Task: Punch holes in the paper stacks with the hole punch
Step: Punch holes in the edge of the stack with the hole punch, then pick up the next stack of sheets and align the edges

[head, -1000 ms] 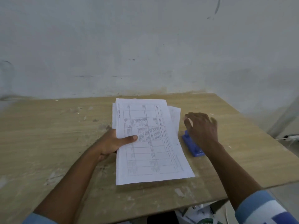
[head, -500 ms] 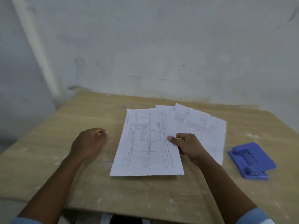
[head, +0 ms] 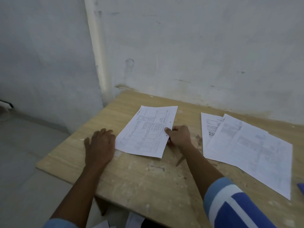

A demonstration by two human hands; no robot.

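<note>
A scuffed whitish wall (head: pixel 197 46) filled the back of the shot, with a pale pipe (head: pixel 98 46) running down the corner at eleven o'clock. Below it sat the worn wooden table (head: pixel 148 181), its top blotched with pale marks. Grey floor (head: pixel 24 153) showed off at nine o'clock.

Centre of the table, and there was the printed stack (head: pixel 146 130), lying tilted with its top leaning toward one o'clock, a ruled grid of text on its upper face. The right hand (head: pixel 178 137) had it by the edge at three o'clock: thumb (head: pixel 167 130) on top, the other fingers curled below, a firm pinch on the paper. A couple of tiny dark specks sat near the gripped edge, too small to call.

Over at nine o'clock of those sheets, the left hand (head: pixel 99 145) lay palm down on the table, fingers straight and spread, holding nothing. Its fingertips were just beside the stack's lower corner; whether they touched it, I couldn't tell.

At three o'clock, well apart from the gripped sheets, the second stack (head: pixel 250 150) lay flat and fanned out, one sheet peeking from under at its eleven o'clock corner. A blue-and-white striped sleeve (head: pixel 238 206) came in at five o'clock. A blue corner (head: pixel 301 186) poked in at the frame's right edge at four o'clock, too little of it showing to name.
</note>
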